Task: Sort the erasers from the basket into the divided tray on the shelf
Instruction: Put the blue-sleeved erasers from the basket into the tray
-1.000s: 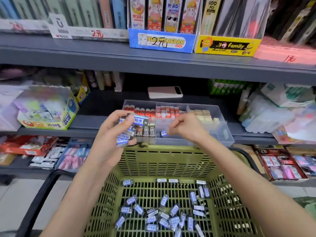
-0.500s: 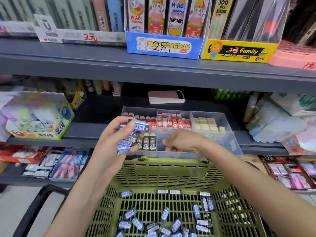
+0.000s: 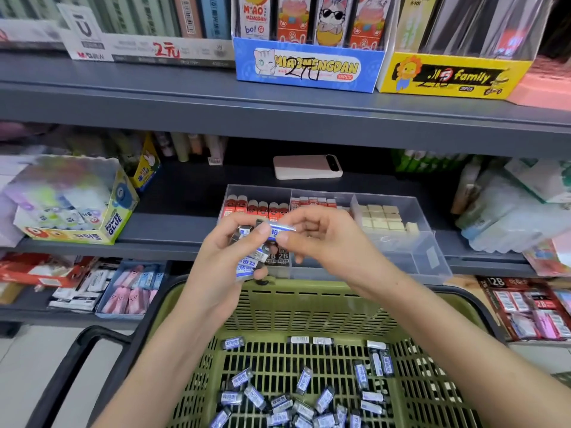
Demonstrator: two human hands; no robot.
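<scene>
**Hands meet in front of the tray, one eraser between them**

The clear divided tray (image 3: 426, 242) sits on the grey shelf (image 3: 173, 230). Both hands are raised just in front of its left compartment.

The left hand (image 3: 222, 261) is curled round a handful of erasers (image 3: 250, 264) in blue-and-white sleeves. The right hand (image 3: 327, 242) pinches the top eraser (image 3: 279, 231) between thumb and forefinger, with its other fingers loosely bent. The left thumb lies against that eraser's near end.

The tray's left compartment holds red-sleeved pieces at the back and black ones marked 2B at the front. The middle one has a red-and-white row along the back. The right one holds cream blocks.

Below the tray's front edge stands the green basket (image 3: 309, 304). Many loose erasers (image 3: 278, 400) of the same blue-and-white kind are scattered on its slatted floor.

Behind the tray, a pink phone (image 3: 307, 167) lies flat on the shelf. A glue box (image 3: 117, 217) stands well to the tray's left.
</scene>
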